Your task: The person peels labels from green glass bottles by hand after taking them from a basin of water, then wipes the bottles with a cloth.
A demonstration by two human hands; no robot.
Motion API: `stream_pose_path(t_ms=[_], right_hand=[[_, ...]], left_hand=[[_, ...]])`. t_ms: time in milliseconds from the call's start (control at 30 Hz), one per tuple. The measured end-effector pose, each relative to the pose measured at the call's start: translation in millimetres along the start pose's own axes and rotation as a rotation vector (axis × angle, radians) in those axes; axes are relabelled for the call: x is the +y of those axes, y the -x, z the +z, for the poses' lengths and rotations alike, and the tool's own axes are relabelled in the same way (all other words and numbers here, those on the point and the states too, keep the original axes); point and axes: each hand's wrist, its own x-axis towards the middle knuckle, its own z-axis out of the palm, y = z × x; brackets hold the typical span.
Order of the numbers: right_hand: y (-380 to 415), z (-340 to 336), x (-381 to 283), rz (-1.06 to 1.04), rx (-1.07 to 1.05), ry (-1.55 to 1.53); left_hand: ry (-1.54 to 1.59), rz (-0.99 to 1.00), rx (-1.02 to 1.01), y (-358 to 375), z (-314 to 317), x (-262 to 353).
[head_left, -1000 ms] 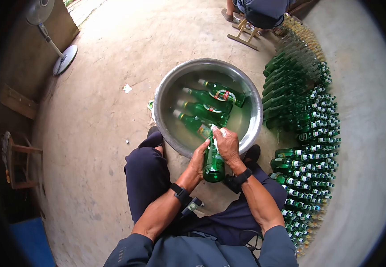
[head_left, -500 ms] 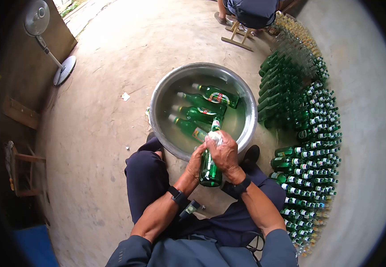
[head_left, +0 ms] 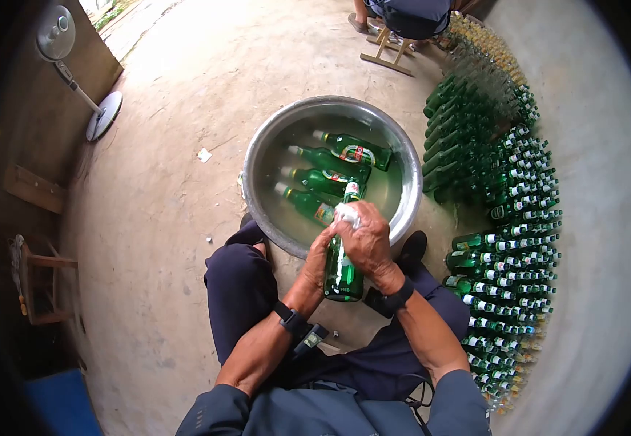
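Observation:
A green glass bottle (head_left: 342, 282) is held over the near rim of a wide metal basin (head_left: 259, 216), its base toward me and its neck pointing away. My left hand (head_left: 318, 260) is closed around the left side of the bottle's body. My right hand (head_left: 368, 243) presses a wad of white cloth (head_left: 347, 215) against the bottle's shoulder. Part of the bottle is hidden by my fingers. Several green bottles, among them one with a red and white label (head_left: 358, 153), lie in the basin's cloudy water, necks to the left.
Rows of green bottles (head_left: 504, 265) lie stacked along the wall at right, with more bottles (head_left: 446, 138) beyond. A person sits on a wooden stool (head_left: 388, 58) at the far end. At left are a standing fan (head_left: 101, 116) and a wooden chair (head_left: 50, 260).
The cloth and my right hand have shifted slightly away from me along the bottle. My left hand keeps its hold, and the bottles in the basin stay in place.

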Motion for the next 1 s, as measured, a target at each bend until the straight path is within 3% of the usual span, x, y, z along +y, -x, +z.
stream_pose_path(t_ms=[100, 133, 167, 267, 333, 400, 467, 533, 600, 700, 800, 900, 1000], right_hand=[[-7.4, -1.5, 7.9, 0.075, 0.083, 0.007], [-4.9, -1.9, 6.3, -0.017, 0.103, -0.032], [-2.0, -2.8, 3.7, -0.110, 0.121, -0.072], [17.0, -14.7, -26.8, -0.206, -0.017, -0.071], [20.2, -14.5, -34.8, -0.261, -0.043, -0.129], [21.6, -13.2, -34.8, -0.290, -0.040, -0.154], [16.9, -10.9, -29.4, -0.242, -0.009, -0.125], [9.4, -10.1, -29.1, -0.035, 0.089, -0.143], [3.9, -12.0, -22.8, -0.043, 0.114, -0.133], [-1.5, -10.2, -6.5, 0.248, 0.183, -0.328], [-8.9, -18.3, -0.4, 0.390, 0.234, -0.573], [-8.5, -20.3, 2.5, 0.378, 0.214, -0.559], [0.9, -14.5, -0.2, 0.333, 0.188, -0.569]], left_hand=[[0.058, -0.090, -0.088, 3.1, 6.7, 12.7], [0.109, -0.110, -0.158, 3.9, 9.7, 16.7], [0.097, -0.078, -0.052, 8.5, 15.8, 14.3], [0.034, 0.040, 0.019, 4.8, 18.2, 12.2], [0.173, -0.184, -0.101, 4.3, 10.3, 18.9], [0.158, -0.174, -0.109, -0.1, 3.5, 19.9], [0.133, -0.044, -0.151, 4.2, 13.2, 18.8], [0.201, -0.056, -0.185, 0.6, 15.7, 15.4], [0.164, -0.018, -0.133, 1.9, 18.9, 13.9], [0.176, -0.093, -0.077, 7.5, 26.5, 16.7], [0.126, -0.129, -0.066, 14.7, 31.3, 20.4], [0.098, -0.140, -0.196, 19.1, 31.8, 22.9], [0.153, -0.080, -0.153, 8.0, 16.3, 15.0]])
